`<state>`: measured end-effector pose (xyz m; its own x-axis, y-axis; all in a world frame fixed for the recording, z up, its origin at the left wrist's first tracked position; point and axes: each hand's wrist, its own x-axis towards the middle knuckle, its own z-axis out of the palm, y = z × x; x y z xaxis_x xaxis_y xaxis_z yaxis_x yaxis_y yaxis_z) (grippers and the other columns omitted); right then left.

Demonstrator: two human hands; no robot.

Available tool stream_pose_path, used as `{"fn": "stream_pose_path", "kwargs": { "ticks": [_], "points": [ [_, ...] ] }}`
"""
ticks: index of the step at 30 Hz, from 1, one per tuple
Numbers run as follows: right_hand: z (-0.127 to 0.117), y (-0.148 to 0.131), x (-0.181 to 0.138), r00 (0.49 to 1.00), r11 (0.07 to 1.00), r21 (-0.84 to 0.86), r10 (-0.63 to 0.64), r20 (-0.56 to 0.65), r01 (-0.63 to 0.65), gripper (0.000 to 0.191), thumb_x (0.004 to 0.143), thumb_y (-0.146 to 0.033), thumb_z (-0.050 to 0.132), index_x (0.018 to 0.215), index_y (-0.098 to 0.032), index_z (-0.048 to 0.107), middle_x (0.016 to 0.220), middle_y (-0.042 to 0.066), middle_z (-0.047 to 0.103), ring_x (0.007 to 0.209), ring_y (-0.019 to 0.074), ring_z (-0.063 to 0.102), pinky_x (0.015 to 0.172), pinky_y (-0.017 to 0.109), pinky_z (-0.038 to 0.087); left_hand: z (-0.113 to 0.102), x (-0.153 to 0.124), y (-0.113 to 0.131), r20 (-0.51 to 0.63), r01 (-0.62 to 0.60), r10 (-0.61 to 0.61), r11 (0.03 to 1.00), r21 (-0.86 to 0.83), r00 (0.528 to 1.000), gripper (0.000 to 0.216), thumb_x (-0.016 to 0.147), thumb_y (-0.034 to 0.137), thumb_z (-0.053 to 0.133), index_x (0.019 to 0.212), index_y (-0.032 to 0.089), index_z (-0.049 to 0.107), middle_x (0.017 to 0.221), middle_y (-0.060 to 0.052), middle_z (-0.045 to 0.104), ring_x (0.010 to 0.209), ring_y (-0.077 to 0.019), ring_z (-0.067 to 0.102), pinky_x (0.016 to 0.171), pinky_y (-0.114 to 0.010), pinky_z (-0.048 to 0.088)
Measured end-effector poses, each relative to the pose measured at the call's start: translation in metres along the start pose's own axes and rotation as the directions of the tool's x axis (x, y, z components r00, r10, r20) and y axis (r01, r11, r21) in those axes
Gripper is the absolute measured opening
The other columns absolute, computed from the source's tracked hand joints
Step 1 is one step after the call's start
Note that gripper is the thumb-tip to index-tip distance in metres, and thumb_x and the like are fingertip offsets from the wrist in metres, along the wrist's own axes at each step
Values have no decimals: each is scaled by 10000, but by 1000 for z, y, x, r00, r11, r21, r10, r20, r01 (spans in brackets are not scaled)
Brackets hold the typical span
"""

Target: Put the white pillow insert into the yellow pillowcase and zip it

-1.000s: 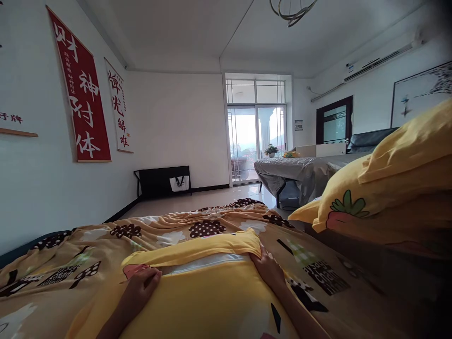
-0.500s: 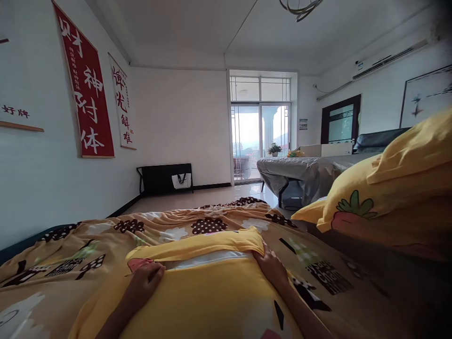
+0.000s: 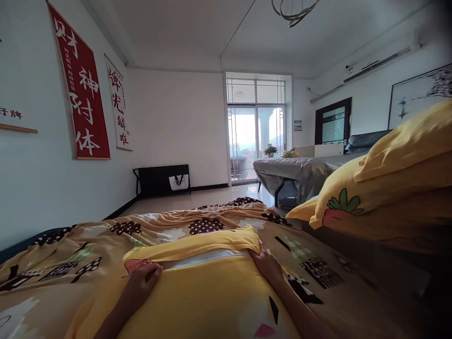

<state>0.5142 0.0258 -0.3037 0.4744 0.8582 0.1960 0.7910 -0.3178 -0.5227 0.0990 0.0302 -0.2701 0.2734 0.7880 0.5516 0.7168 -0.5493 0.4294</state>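
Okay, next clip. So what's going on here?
A person has both hands on a yellow pillowcase that lies on a patterned blanket. The left hand is curled at the left end of its opening, and the right hand grips the right end. The opening gapes between them, showing something white inside. More yellow bedding sits off to the right, apart from both hands.

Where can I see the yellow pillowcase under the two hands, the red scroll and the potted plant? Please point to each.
Yellow pillowcase [image 3: 203, 294], head view: its broad near panel.
Red scroll [image 3: 81, 92], head view: middle of its red face.
Potted plant [image 3: 270, 149], head view: its leaves.
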Motion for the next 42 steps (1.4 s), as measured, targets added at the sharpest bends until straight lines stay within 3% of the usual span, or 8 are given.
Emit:
{"fn": "stream_pose_path", "kwargs": {
  "ticks": [25,33,37,42],
  "points": [
    [0,2,-1,1000,1000,-3,-8,13,8,666,906,-534,327,1407,-97,382,1236,212,561,1164,320,541,951,411,398,1,-2,-2,-7,-29,29,1000,-11,1000,438,868,484,384,676,187,643,742,-63,684,744,-210,611,720,-301,467],
    [-3,-1,-4,1000,1000,-6,1,1,-1,695,904,-552,328,1432,-100,348,1224,192,571,1137,316,555,945,399,400,-1,-3,0,21,-17,17,1000,-20,1000,436,869,500,392,677,190,632,742,-56,673,767,-218,590,800,-337,431],
    [-9,-2,-5,1000,998,-66,14,19,-13,685,900,-562,321,1424,-124,374,1226,196,567,1165,333,526,979,469,358,-1,-3,-2,29,-5,6,1000,-15,1000,458,875,513,375,669,184,616,714,-57,658,735,-211,580,742,-323,429],
    [-17,0,8,991,976,-183,-128,-36,119,660,850,-505,418,1421,-176,399,1405,165,433,1286,347,399,1023,508,303,-2,-2,1,58,-19,17,999,34,998,451,899,475,350,687,180,617,712,-50,649,723,-193,576,714,-303,427]
  ]
}}
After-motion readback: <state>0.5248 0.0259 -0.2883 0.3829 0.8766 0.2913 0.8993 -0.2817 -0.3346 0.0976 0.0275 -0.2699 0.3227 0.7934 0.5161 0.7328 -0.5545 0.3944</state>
